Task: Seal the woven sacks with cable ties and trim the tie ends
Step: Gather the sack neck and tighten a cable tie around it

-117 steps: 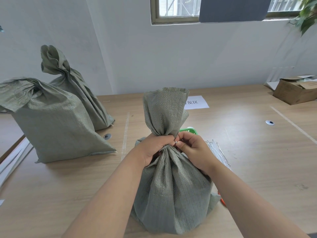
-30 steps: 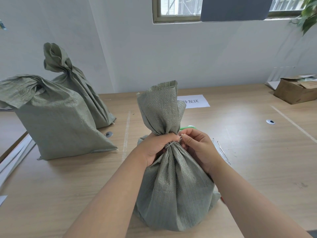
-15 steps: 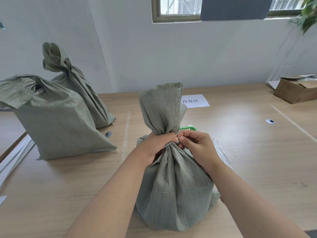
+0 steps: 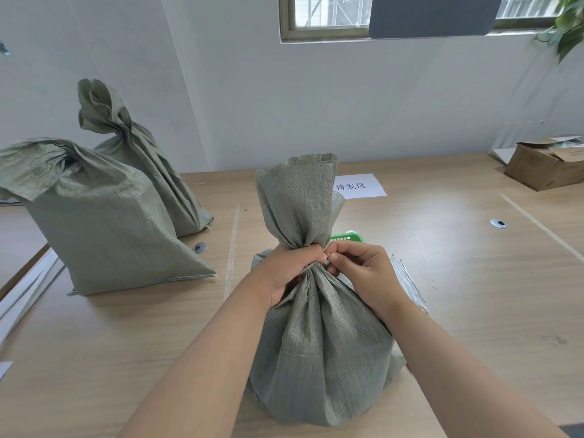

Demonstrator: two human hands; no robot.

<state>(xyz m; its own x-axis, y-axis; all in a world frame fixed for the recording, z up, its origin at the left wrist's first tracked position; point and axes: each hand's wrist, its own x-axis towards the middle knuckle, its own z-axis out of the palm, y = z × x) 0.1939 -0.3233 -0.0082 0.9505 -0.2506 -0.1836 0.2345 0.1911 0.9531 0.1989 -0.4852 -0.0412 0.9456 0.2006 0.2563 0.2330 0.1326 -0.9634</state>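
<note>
Woven grey-green cloth, gathered into a neck, is clenched in the left hand (image 4: 289, 270), fingers curled round it. The right hand (image 4: 363, 273) meets it from the other side, thumb and forefinger pinching a pale cable tie (image 4: 311, 266) looped about that neck. Item in work: the sack (image 4: 316, 358), upright on the bench (image 4: 474, 295), centre, close before the person, its open top flaring above both hands. Just behind it, partly hidden: green basket (image 4: 350, 238). Beside the right hand, flat on the bench: bundle of loose ties (image 4: 409, 284). Further back: white paper label (image 4: 363, 185) with printed characters. Left side: nearer sack (image 4: 104, 222), top slumped over; farther sack (image 4: 136, 165) behind it, neck twisted and standing upright. Far right corner: open cardboard box (image 4: 543, 165).
</note>
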